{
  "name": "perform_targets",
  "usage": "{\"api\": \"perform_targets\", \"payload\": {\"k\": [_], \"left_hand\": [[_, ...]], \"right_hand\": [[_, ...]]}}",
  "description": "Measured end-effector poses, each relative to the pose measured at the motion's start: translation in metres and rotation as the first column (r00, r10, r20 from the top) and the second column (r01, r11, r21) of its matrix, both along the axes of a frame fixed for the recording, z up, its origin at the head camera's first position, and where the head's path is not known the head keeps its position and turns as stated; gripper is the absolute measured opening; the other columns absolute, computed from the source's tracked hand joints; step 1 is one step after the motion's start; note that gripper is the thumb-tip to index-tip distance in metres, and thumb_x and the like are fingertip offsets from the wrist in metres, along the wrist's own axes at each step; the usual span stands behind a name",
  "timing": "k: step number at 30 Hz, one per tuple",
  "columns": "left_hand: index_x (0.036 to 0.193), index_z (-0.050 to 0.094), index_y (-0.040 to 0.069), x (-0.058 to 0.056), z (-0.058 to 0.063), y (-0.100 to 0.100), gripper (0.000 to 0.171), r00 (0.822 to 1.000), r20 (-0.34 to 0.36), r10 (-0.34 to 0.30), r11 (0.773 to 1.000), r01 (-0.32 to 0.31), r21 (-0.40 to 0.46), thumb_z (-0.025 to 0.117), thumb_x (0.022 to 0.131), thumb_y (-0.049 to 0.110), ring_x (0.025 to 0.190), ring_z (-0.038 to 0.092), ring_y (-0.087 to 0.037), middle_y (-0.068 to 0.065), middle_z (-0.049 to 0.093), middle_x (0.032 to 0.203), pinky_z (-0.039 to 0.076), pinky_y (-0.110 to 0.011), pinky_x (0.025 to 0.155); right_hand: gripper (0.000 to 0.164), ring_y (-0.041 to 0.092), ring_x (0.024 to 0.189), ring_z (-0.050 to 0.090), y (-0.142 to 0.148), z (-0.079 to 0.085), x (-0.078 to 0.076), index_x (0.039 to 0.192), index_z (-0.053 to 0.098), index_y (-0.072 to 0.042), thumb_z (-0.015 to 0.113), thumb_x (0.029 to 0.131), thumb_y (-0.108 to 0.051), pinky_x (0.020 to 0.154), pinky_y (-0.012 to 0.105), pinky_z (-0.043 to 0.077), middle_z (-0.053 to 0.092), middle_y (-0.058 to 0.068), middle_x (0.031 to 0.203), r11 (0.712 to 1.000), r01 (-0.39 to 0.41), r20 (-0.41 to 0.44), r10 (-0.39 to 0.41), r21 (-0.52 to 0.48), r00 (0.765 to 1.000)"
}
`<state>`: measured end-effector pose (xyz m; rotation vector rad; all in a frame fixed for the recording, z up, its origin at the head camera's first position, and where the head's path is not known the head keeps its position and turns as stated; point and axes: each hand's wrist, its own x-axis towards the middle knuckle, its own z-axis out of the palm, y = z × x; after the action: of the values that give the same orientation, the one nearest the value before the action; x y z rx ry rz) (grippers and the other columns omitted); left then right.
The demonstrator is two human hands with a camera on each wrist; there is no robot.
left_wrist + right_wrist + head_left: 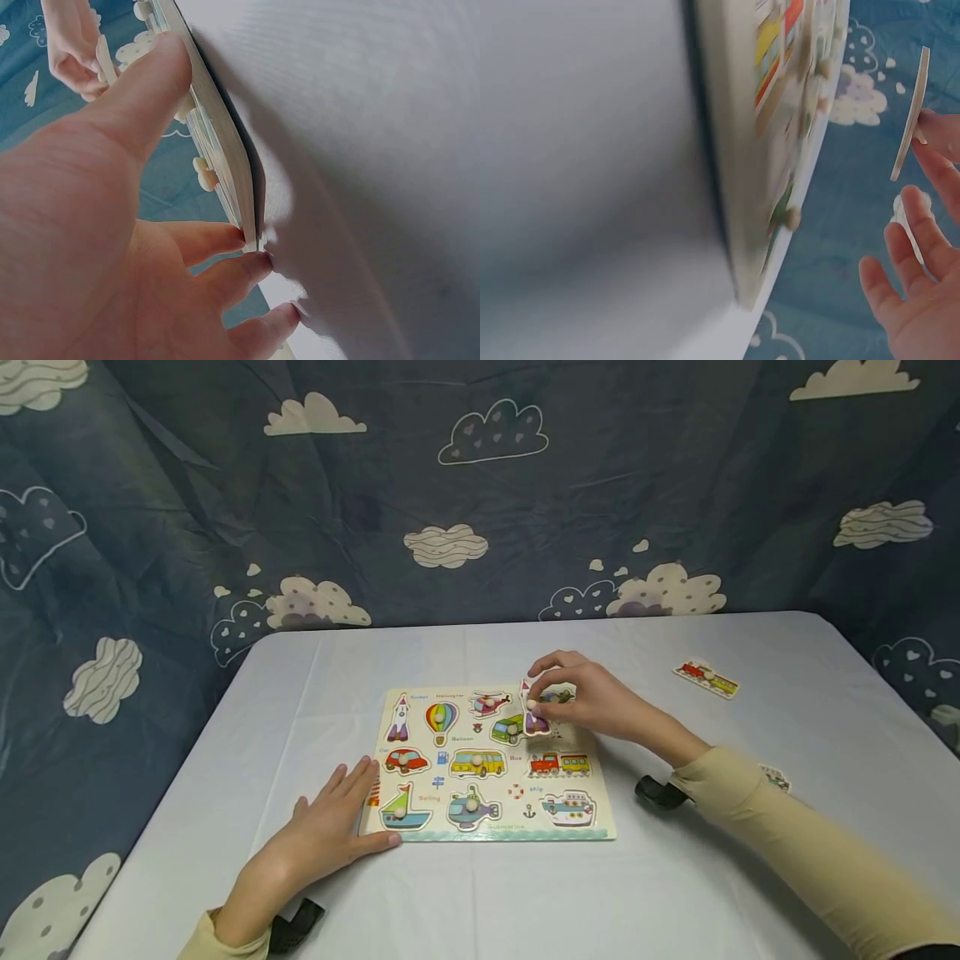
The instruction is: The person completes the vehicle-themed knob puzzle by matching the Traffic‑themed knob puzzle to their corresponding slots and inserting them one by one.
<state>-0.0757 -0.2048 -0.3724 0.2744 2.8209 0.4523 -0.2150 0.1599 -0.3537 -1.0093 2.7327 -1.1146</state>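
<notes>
My right hand (592, 695) pinches a purple-and-white rocket piece (534, 720) by its knob, above the upper right of a wooden peg puzzle board (517, 823). In the right wrist view the rocket piece (915, 105) appears edge-on, the other fingers spread below it. My left hand (315, 831) rests at the board's lower left corner. Its thumb lies along the front edge, its fingers by the left side. Knobbed pieces fill several spots, such as the balloon (441, 718), yellow bus (477, 763) and submarine (472, 808). A printed rocket (399, 718) shows at upper left without a knob.
A train piece (707, 678) lies on the white tablecloth to the right of the board. Another small piece (775, 777) pokes out from behind the right sleeve (795, 835). A dark cloud-patterned curtain (495, 510) hangs behind the table.
</notes>
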Motion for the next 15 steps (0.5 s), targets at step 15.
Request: {"api": "perform_targets", "payload": {"k": [15], "left_hand": [[0.156, 0.025, 0.006, 0.000, -0.002, -0.002, 0.105, 1.000, -0.016, -0.016, 1.000, 0.016, 0.012, 0.066, 0.081, 0.067, 0.145, 0.018, -0.042, -0.013, 0.023, 0.161, 0.017, -0.082, 0.095]], "right_hand": [[0.006, 0.022, 0.122, 0.047, -0.050, 0.003, -0.005, 0.093, 0.074, -0.021, 0.077, 0.087, -0.019, 0.100, 0.045, 0.041, 0.058, 0.000, 0.124, 0.997, -0.076, -0.030, 0.075, -0.017, 0.997]]}}
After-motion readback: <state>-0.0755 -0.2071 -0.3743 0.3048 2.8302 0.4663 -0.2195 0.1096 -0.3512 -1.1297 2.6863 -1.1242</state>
